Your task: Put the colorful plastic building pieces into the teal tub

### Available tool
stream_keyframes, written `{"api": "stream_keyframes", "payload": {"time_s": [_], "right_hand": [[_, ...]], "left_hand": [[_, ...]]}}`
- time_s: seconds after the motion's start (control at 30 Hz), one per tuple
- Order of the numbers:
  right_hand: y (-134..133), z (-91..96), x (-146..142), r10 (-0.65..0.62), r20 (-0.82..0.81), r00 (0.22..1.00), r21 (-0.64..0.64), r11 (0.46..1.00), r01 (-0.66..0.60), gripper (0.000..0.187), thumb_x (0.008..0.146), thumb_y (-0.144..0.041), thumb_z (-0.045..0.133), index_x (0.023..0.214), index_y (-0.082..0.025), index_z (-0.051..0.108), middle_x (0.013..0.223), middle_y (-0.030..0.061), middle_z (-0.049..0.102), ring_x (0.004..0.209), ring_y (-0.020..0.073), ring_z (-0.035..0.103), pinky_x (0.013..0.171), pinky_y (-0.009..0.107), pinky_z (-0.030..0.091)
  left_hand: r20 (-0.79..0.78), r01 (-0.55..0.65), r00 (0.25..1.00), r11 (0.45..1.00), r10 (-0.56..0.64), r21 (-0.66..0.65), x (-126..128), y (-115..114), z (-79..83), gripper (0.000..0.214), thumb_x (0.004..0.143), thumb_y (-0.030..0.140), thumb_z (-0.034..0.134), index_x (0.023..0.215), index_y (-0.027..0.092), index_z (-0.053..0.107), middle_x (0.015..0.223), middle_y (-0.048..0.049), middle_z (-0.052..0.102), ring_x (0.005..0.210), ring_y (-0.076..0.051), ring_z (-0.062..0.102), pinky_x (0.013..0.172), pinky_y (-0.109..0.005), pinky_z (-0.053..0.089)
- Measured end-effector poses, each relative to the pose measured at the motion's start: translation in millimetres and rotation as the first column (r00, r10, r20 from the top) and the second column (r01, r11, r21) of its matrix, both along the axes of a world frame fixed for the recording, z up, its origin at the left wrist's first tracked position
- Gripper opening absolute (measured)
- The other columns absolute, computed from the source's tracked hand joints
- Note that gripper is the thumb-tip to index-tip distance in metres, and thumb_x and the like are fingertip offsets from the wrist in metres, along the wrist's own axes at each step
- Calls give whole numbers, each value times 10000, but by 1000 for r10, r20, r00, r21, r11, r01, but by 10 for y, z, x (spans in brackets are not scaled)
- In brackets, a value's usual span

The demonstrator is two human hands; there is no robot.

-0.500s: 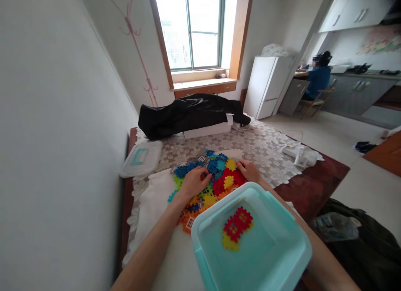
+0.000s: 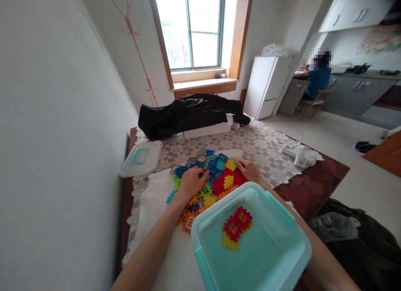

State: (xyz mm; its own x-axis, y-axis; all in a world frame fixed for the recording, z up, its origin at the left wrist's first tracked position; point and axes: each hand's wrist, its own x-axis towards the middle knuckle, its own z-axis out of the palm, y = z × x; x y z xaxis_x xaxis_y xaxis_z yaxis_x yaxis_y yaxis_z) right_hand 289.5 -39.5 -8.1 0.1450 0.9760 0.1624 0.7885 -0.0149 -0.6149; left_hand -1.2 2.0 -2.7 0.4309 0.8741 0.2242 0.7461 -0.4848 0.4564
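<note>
Blocks (image 2: 219, 184) heaped mid-table, just beyond tub (image 2: 269, 253): left hand (image 2: 191, 182) palm-down on pile's left half, fingers loosely curled; right hand (image 2: 249, 170) at its far-right edge, fingers together; whether either pinches a piece cannot be told.

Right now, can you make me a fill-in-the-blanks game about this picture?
In the tub, beside the red pieces, lies a ____ piece.
The bag beyond the block pile is ____.
The lid lies ____ of the left hand.
Missing words: yellow, black, left.
</note>
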Motion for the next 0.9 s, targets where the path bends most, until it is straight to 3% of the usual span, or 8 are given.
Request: {"api": "stream_keyframes", "payload": {"time_s": [0.3, 0.5, 0.7, 0.9], "right_hand": [[25, -80, 36, 2, 4, 1000, 19, 1000, -2, 419, 1021, -440, 450, 766, -226, 705, 812, 120, 749, 788, 273, 653, 722, 360, 430], [85, -209, 96, 19, 5, 1000, 34, 999, -20, 429, 1033, -443, 423, 776, -220, 685, 836, 114, 754, 798, 254, 655, 730, 341, 419], [174, -382, 167, 42, 56, 998, 55, 997, -45, 446, 1051, -460, 397, 813, -203, 673, 883, 112, 755, 823, 234, 661, 718, 313, 385], [186, -397, 170, 46, 102, 994, 36, 998, -50, 444, 1078, -435, 418, 818, -205, 695, 898, 92, 770, 821, 212, 672, 709, 295, 365]], "left_hand": [[90, -62, 994, 997, 58, 41, -19, 22, -3, 575, 1038, 556, 482, 597, 195, 553, 713, -48, 628, 666, -165, 541, 673, -299, 315], [224, -97, 969, 994, 106, -47, -44, 44, 3, 605, 1053, 618, 384, 619, 208, 483, 591, -3, 540, 593, -153, 488, 621, -297, 273], [339, -33, 937, 990, 78, -138, -37, 13, 39, 406, 1023, 560, 471, 865, 208, 596, 677, 26, 603, 635, -141, 542, 644, -268, 344], [410, 45, 912, 993, 4, -111, -69, -22, 100, 341, 972, 520, 557, 882, 195, 612, 683, 34, 548, 638, -126, 474, 633, -252, 365]]}}
